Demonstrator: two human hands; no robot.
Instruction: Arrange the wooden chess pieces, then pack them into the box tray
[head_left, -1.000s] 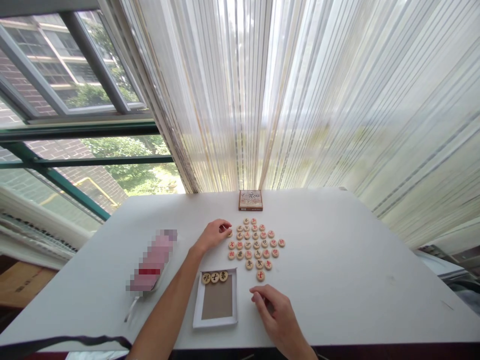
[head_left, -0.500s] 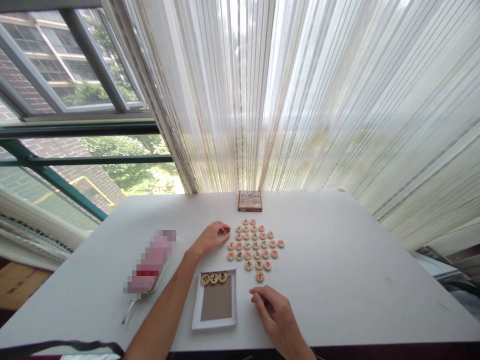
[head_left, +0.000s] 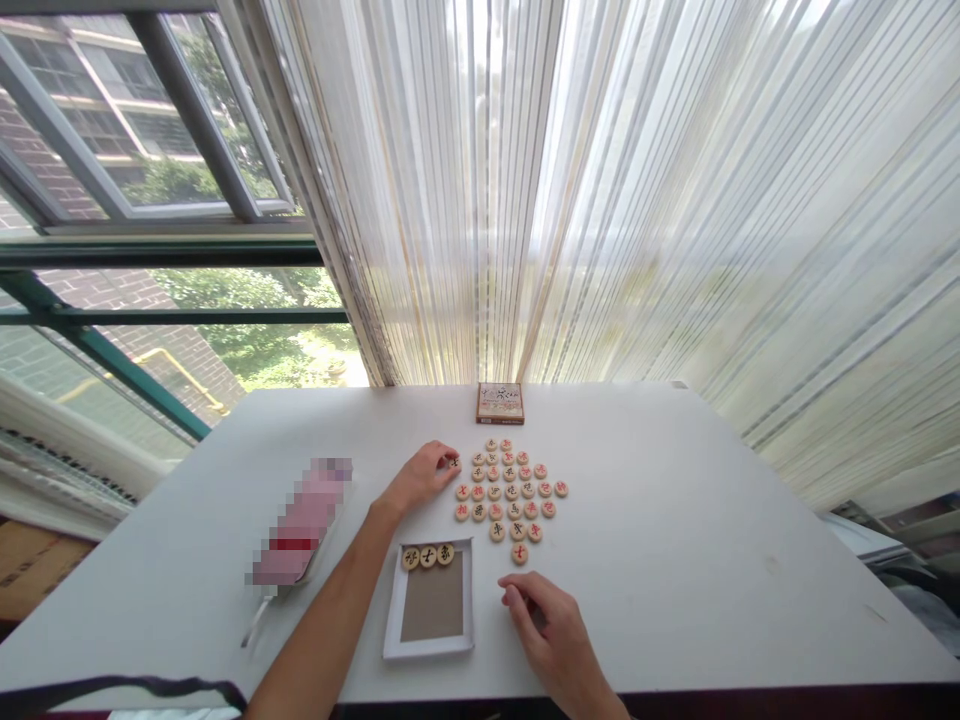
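Note:
Several round wooden chess pieces (head_left: 510,489) with red and black characters lie in rows on the white table (head_left: 675,520). My left hand (head_left: 424,475) sits at the left edge of the group, its fingers pinched on one black-marked piece (head_left: 454,462). A shallow white box (head_left: 430,600) with a brown bottom lies near the front edge and holds three pieces (head_left: 427,556) along its far side. My right hand (head_left: 544,620) rests curled on the table right of the box, just below a lone red-marked piece (head_left: 520,553).
A small brown printed box (head_left: 499,402) stands at the table's far edge below the striped curtain. A pink blurred object (head_left: 300,522) lies on the left. A dark strap (head_left: 112,688) crosses the front left corner. The window is at the left.
My left hand has closed on a black-marked piece at the group's left edge and lifted it slightly. My right hand has stayed in place.

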